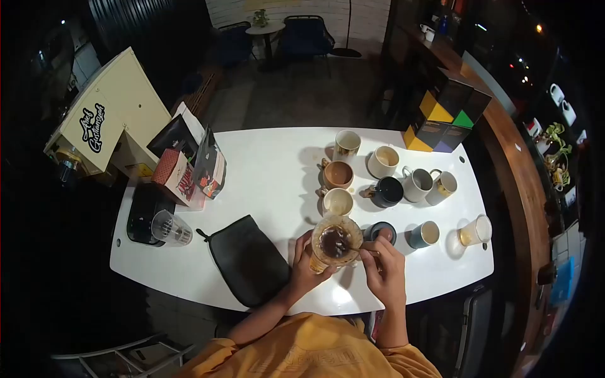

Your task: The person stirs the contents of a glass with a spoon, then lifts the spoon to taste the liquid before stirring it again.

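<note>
My left hand is wrapped around a glass of dark coffee, held over the front of the white table. Brown residue coats the inside of its wide rim. My right hand pinches the thin handle of a spoon, whose lower end dips into the coffee. Just beyond my right fingers stands a small dark cup, partly hidden by them. A cream mug is directly behind the glass.
Several mugs, including a brown mug and a black mug, are grouped behind my hands. A teal cup and a tumbler stand right. A black pouch lies left, near a clear cup. Boxes occupy the far right corner.
</note>
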`<action>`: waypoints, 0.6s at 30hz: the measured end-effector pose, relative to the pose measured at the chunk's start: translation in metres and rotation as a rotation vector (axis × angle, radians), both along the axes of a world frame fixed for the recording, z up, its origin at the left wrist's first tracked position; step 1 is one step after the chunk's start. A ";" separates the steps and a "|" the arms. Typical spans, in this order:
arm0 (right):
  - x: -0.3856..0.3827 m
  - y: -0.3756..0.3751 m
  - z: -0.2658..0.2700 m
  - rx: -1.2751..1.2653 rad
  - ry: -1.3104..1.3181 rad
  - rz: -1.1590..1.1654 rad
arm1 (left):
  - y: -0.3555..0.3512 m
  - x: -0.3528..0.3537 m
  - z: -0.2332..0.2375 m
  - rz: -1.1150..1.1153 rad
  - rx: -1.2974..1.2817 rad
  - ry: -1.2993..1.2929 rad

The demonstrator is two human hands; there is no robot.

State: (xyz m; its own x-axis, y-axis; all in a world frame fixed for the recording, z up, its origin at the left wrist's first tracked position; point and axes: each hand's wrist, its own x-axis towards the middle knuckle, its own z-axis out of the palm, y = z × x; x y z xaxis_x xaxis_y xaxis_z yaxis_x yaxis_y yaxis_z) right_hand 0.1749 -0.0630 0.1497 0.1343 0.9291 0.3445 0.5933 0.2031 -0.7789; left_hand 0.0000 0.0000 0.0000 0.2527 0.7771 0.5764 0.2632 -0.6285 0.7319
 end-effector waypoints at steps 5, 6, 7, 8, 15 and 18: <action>-0.003 0.001 0.001 0.050 -0.004 -0.014 | 0.002 -0.002 -0.001 -0.003 0.007 -0.007; -0.004 0.000 0.002 0.049 -0.003 -0.013 | 0.001 -0.002 0.000 -0.002 0.007 -0.007; -0.003 0.000 0.002 0.026 0.006 -0.001 | 0.001 -0.002 0.002 -0.001 0.015 -0.001; -0.002 -0.001 0.002 0.003 0.015 0.011 | 0.001 -0.002 0.003 -0.001 0.024 0.004; -0.001 0.001 0.002 0.056 0.003 -0.024 | 0.001 0.000 -0.001 0.012 0.031 -0.005; 0.003 0.002 0.000 0.030 -0.010 0.028 | 0.000 0.000 -0.003 0.018 0.018 -0.010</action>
State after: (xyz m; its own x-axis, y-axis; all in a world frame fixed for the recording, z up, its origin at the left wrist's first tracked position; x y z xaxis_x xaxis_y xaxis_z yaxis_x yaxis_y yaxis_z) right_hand 0.1780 -0.0610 0.1497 0.1049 0.9216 0.3737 0.5948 0.2430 -0.7663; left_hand 0.0005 -0.0005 -0.0028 0.2325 0.7709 0.5930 0.2673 -0.6369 0.7231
